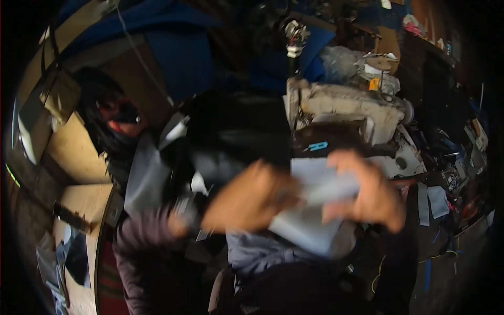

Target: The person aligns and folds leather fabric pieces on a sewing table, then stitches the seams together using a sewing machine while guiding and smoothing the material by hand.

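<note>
A pale grey sheet of material (304, 231), smeared by motion, hangs folded in front of my body. My right hand (373, 197) curves around its right end, thumb below and fingers above. On the other side, my left hand (249, 197) is closed at the sheet's left edge, its fingertips blurred. Just beyond the hands stands a worn, cream-coloured sewing machine (346, 105). Small blue thread snips (317, 146) lie on its bed, apart from both hands.
Black material (236, 126) is heaped left of the machine. A black-and-red helmet-like object (118, 113) sits at the left, above a wooden board (100, 236). Clear plastic and scraps (341, 63) lie behind the machine; grey cut pieces (433, 202) lie at the right.
</note>
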Available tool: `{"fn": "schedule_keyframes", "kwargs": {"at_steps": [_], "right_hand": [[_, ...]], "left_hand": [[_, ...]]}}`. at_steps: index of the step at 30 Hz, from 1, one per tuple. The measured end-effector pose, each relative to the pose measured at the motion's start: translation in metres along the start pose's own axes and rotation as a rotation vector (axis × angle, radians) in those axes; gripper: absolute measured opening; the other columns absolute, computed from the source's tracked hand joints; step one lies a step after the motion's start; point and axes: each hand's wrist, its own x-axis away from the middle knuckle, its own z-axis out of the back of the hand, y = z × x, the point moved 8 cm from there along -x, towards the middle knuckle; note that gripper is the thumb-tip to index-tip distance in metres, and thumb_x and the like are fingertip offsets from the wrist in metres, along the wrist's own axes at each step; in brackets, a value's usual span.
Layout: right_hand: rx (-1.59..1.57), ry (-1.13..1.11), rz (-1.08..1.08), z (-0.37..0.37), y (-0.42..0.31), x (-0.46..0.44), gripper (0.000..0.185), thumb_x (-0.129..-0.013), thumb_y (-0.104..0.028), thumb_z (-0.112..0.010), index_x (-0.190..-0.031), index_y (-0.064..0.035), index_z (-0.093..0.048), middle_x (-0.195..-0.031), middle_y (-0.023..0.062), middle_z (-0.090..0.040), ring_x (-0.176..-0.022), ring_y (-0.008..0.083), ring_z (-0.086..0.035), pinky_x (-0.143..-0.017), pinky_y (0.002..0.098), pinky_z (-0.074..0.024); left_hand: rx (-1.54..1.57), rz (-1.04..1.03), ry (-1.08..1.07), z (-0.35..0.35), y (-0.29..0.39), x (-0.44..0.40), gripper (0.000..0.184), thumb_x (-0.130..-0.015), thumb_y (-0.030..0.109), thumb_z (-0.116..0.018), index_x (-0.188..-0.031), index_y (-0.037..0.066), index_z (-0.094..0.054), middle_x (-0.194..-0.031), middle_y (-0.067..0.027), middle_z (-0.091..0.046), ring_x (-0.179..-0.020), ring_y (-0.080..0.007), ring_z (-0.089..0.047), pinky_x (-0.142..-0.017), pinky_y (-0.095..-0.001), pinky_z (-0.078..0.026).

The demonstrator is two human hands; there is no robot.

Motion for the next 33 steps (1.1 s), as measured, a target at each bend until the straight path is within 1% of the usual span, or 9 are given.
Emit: {"fn": "schedule_keyframes", "kwargs": {"at_steps": [6,9,16,18,20,25,28,32,33], "right_hand": [[-0.561,-0.612,-0.176,-0.132,0.048,0.102,0.036,-0.094,-0.033,-0.087,-0.117,-0.0063,-0.079,-0.107,0.0147,-0.079,-0.101,0.0355,-0.077,-0.090,0.0434,-0.0605],[-0.263,-0.548,-0.043,-0.096,0.038,0.057,0.018,-0.101,-0.014,-0.074,-0.114,-0.0015,-0.076,-0.105,0.0168,-0.077,-0.100,0.0329,-0.074,-0.090,0.0379,-0.0582],[-0.414,0.564,-0.148,-0.001,0.097,-0.021,0.020,-0.109,-0.011,-0.066,-0.124,0.0026,-0.067,-0.107,0.0058,-0.072,-0.100,0.0118,-0.067,-0.091,0.0286,-0.0538],[-0.482,0.618,-0.225,-0.033,0.110,0.011,0.016,-0.110,-0.007,-0.063,-0.121,0.0021,-0.069,-0.105,0.0055,-0.071,-0.100,0.0107,-0.067,-0.090,0.0259,-0.0530],[-0.520,0.551,-0.418,-0.090,0.135,0.055,0.014,-0.108,-0.008,-0.066,-0.115,0.0028,-0.071,-0.103,0.0037,-0.070,-0.096,0.0100,-0.065,-0.085,0.0259,-0.0518],[-0.569,0.210,-0.767,-0.248,0.188,0.148,0.046,-0.100,-0.028,-0.080,-0.132,0.0017,-0.066,-0.120,0.0184,-0.073,-0.117,0.0314,-0.069,-0.099,0.0431,-0.0550],[-0.443,0.224,-0.711,-0.279,0.189,0.140,0.058,-0.098,-0.033,-0.082,-0.141,0.0007,-0.060,-0.126,0.0209,-0.071,-0.120,0.0353,-0.068,-0.102,0.0450,-0.0545],[-0.347,0.334,-0.410,-0.275,0.203,0.075,0.051,-0.099,-0.036,-0.081,-0.129,0.0029,-0.066,-0.119,0.0218,-0.073,-0.107,0.0346,-0.072,-0.093,0.0432,-0.0556],[-0.495,0.145,-0.548,-0.294,0.217,0.070,0.041,-0.102,-0.035,-0.078,-0.110,0.0049,-0.071,-0.093,0.0182,-0.073,-0.082,0.0276,-0.069,-0.074,0.0409,-0.0529]], "left_hand": [[0.263,-0.019,-0.355,-0.019,0.027,0.087,0.032,-0.101,0.011,-0.074,-0.133,0.002,-0.072,-0.097,-0.0104,-0.075,-0.069,-0.0257,-0.074,-0.059,-0.0365,-0.059],[0.137,0.100,-0.306,0.023,-0.002,0.079,0.022,-0.102,0.007,-0.072,-0.124,0.006,-0.074,-0.111,-0.0115,-0.078,-0.087,-0.0298,-0.078,-0.079,-0.0412,-0.065],[-0.325,0.217,0.888,0.282,-0.268,0.032,0.024,-0.112,0.014,-0.057,-0.113,-0.003,-0.074,-0.099,-0.0122,-0.076,-0.087,-0.0185,-0.065,-0.080,-0.0394,-0.055],[-0.565,0.530,1.052,0.338,-0.346,0.055,0.037,-0.107,0.036,-0.065,-0.116,0.002,-0.074,-0.098,-0.0212,-0.078,-0.085,-0.0332,-0.072,-0.081,-0.0470,-0.056],[-0.839,0.782,1.039,0.353,-0.405,0.084,0.038,-0.105,0.039,-0.065,-0.126,0.007,-0.071,-0.117,-0.0255,-0.076,-0.109,-0.0515,-0.070,-0.091,-0.0546,-0.057],[-1.054,0.933,0.787,0.293,-0.477,0.096,0.039,-0.101,0.032,-0.068,-0.137,0.019,-0.068,-0.136,-0.0165,-0.072,-0.128,-0.0413,-0.065,-0.106,-0.0580,-0.049],[-1.434,0.384,0.661,0.211,-0.446,0.050,0.054,-0.095,0.028,-0.073,-0.147,0.021,-0.059,-0.148,-0.0116,-0.062,-0.141,-0.0383,-0.055,-0.113,-0.0582,-0.041],[-0.858,0.416,-0.021,0.104,-0.465,0.020,0.068,-0.105,0.049,-0.065,-0.162,0.015,-0.051,-0.167,-0.0157,-0.048,-0.154,-0.0378,-0.044,-0.126,-0.0552,-0.034],[-0.746,0.508,0.006,0.103,-0.478,0.037,0.069,-0.105,0.053,-0.063,-0.161,0.015,-0.053,-0.169,-0.0162,-0.047,-0.155,-0.0375,-0.044,-0.127,-0.0534,-0.035]]}}
